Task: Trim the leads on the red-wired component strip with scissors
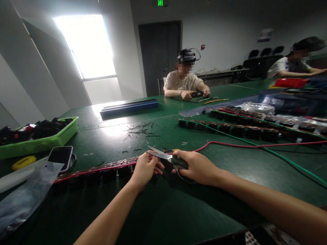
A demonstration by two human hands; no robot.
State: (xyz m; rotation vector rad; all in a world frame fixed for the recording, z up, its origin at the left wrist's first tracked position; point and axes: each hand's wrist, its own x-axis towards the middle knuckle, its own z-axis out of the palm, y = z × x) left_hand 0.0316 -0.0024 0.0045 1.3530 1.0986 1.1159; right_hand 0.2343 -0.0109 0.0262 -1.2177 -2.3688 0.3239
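Note:
My right hand (197, 166) is closed round the handles of a pair of scissors (160, 154), whose blades are parted and point up and left. My left hand (145, 170) has its fingers curled at the right part of a long black strip (106, 174) with red wires along its top. The scissor blades lie close to the left fingertips, over the strip. A red cable (232, 143) runs off to the right from behind my right hand. What exactly lies between the left fingers is hidden.
Dark clippings (141, 130) lie beyond my hands. At left are a green basket (67, 132), a phone (60, 157) and a plastic bag (23, 204). More wired strips (240, 128) and a green cable (303, 168) lie at right. Two people sit across the table (181, 230).

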